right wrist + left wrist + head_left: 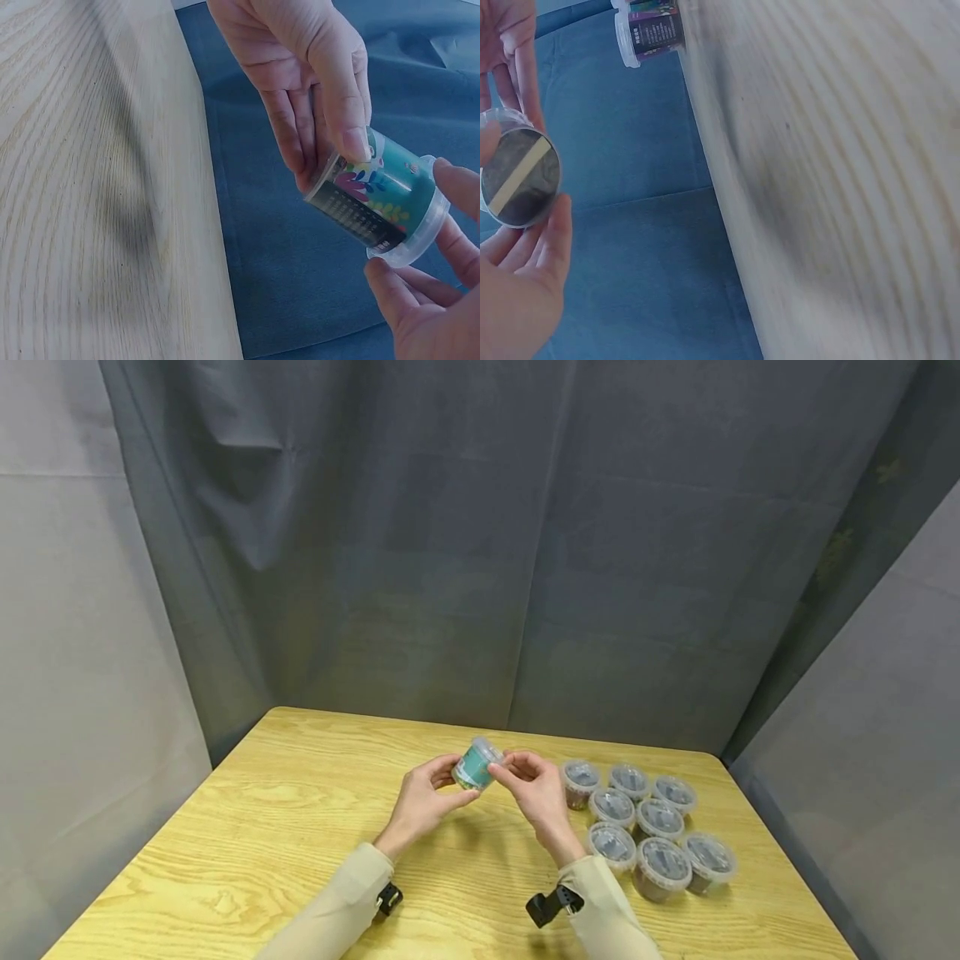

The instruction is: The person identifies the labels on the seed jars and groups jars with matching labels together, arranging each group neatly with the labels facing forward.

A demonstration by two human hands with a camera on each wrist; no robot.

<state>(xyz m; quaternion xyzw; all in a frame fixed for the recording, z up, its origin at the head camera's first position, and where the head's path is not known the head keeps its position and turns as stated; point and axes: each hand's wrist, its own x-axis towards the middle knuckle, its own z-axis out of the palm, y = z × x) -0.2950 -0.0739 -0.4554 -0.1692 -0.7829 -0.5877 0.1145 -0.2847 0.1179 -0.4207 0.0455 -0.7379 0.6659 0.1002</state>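
A small plastic jar (474,768) with a teal, flower-patterned label and clear lid (421,236) is held tilted above the table. My left hand (422,800) grips its body near the base, thumb pressing the label in the right wrist view. From the other side, my right hand (538,789) pinches the jar at the lid rim, thumb and fingers on opposite sides. The jar's dark round base (536,184), crossed by a pale strip, faces the left wrist camera. Its contents are mostly hidden by the label.
Several similar lidded jars (663,863) stand grouped on the wooden table (300,827), just right of my right forearm. Grey curtains (420,568) hang behind the table and along both sides. Black wrist straps (553,906) sit over pale sleeves.
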